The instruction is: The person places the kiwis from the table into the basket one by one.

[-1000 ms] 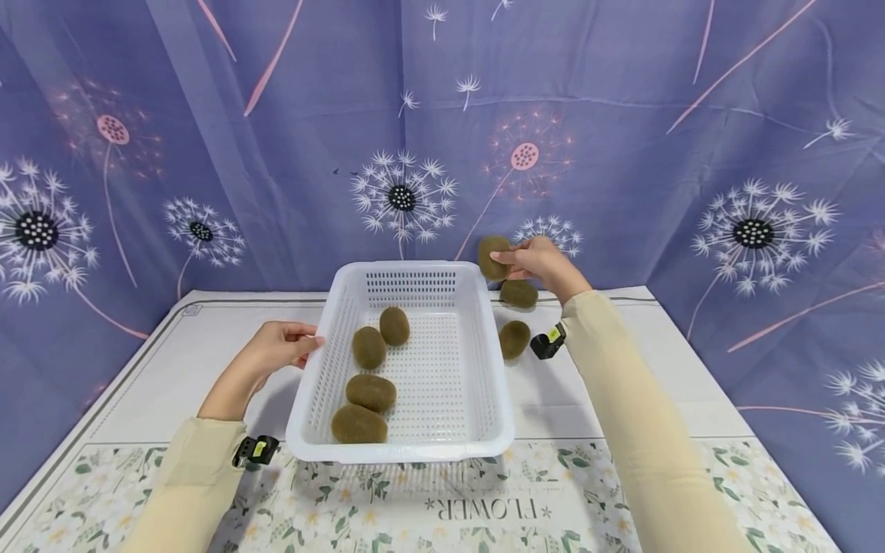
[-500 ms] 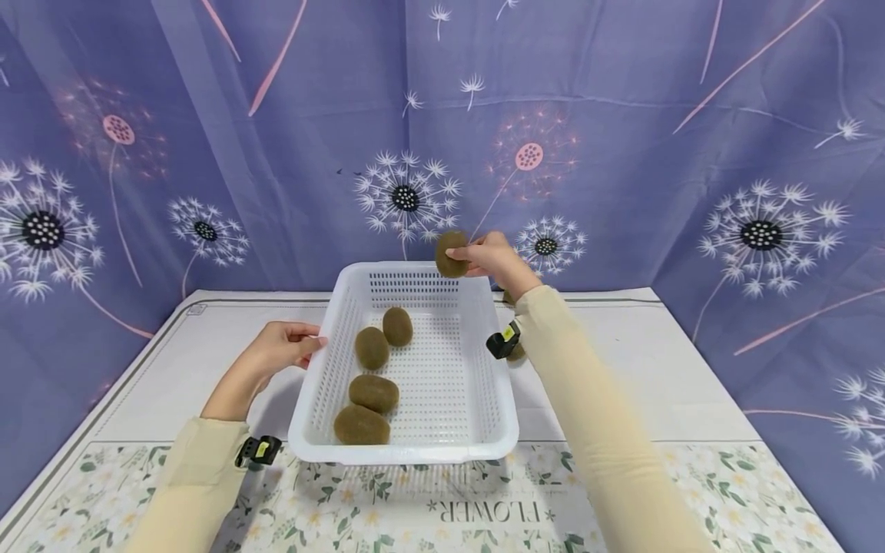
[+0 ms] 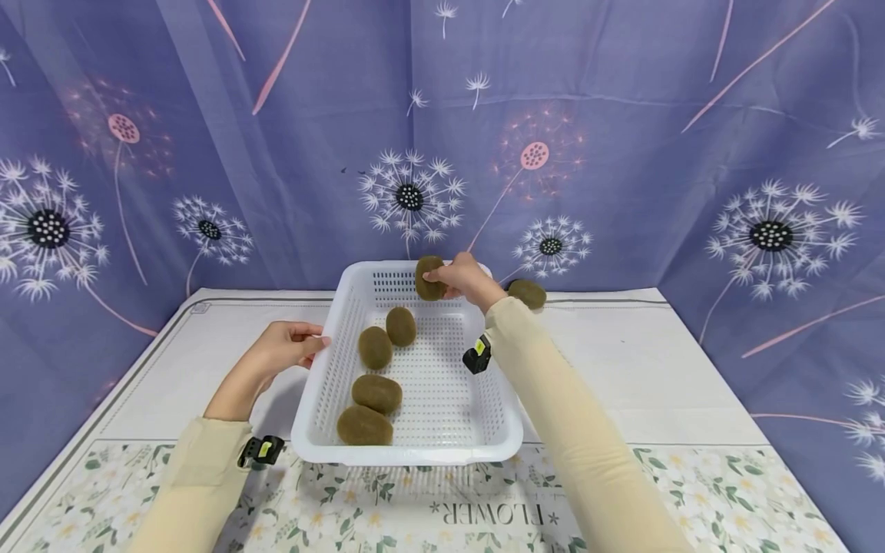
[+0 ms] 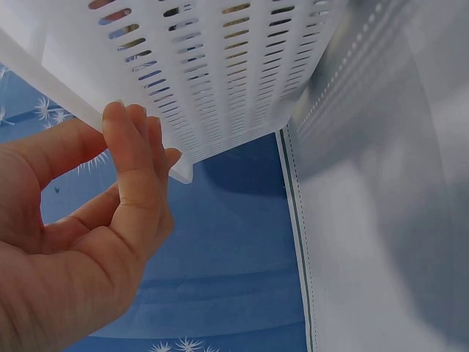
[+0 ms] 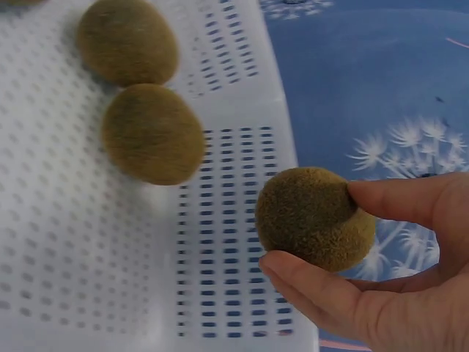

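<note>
A kiwi (image 3: 429, 278) is pinched between the thumb and fingers of my right hand (image 3: 467, 278), over the far part of a white plastic basket (image 3: 408, 455). The right wrist view shows the same brown, fuzzy kiwi (image 5: 315, 218) close to the perforated basket wall. Several more kiwis lie along the basket's left side, among them one kiwi (image 3: 376, 394) lying sideways. My left hand (image 3: 280, 349) pinches the basket's left rim; in the left wrist view the thumb and fingertips (image 4: 121, 139) meet on that rim.
One kiwi (image 3: 528, 293) rests on the table behind my right forearm, by the back edge. A purple dandelion curtain (image 3: 470, 153) rises behind the table. A floral mat (image 3: 387, 507) covers the table's front, with white table (image 3: 622, 369) to the right.
My right hand has carried the kiwi leftward from outside the basket's right side, then lowered it over the far part. My left hand has stayed on the rim.
</note>
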Demonstrator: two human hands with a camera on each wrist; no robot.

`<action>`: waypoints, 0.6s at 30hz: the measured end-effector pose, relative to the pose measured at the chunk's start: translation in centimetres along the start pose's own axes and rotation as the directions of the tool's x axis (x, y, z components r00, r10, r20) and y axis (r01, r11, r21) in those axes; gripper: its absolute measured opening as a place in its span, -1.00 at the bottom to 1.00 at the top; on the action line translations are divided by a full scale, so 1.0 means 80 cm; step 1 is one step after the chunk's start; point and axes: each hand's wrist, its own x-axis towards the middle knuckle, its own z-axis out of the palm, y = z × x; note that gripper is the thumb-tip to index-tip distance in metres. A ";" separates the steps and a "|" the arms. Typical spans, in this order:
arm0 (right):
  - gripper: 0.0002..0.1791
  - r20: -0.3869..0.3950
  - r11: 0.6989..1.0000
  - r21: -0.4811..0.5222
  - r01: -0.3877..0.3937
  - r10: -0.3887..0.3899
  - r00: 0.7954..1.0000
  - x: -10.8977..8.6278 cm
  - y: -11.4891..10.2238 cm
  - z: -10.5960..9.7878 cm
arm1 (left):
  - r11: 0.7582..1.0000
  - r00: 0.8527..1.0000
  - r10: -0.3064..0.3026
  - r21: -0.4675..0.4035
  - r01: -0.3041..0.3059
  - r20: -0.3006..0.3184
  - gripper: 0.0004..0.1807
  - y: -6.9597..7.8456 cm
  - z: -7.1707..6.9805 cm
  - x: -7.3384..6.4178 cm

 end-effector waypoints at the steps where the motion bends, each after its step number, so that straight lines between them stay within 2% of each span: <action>1: -0.42 0.001 1.000 -0.023 0.001 -0.001 1.000 0.001 0.003 0.003 | 1.000 1.000 -0.002 0.002 0.002 0.001 -0.49 0.000 0.000 0.000; 8: -0.69 0.046 0.996 -0.092 0.018 -0.014 0.999 0.006 0.019 0.018 | 1.000 1.000 0.005 0.000 -0.005 -0.001 -0.50 0.000 0.000 0.000; 12: -0.75 0.065 0.989 -0.147 0.001 0.009 0.998 0.007 0.025 0.026 | 1.000 1.000 0.013 -0.003 -0.013 -0.004 -0.51 0.000 0.000 0.001; 15: -0.74 0.066 0.976 -0.217 -0.019 0.034 0.997 0.008 0.028 0.031 | 1.000 1.000 0.013 0.001 -0.013 -0.006 -0.51 0.000 0.000 0.001; 18: -0.77 0.058 0.947 -0.320 -0.034 0.055 0.997 0.011 0.030 0.035 | 1.000 1.000 0.013 0.005 -0.013 -0.004 -0.51 0.001 0.000 0.001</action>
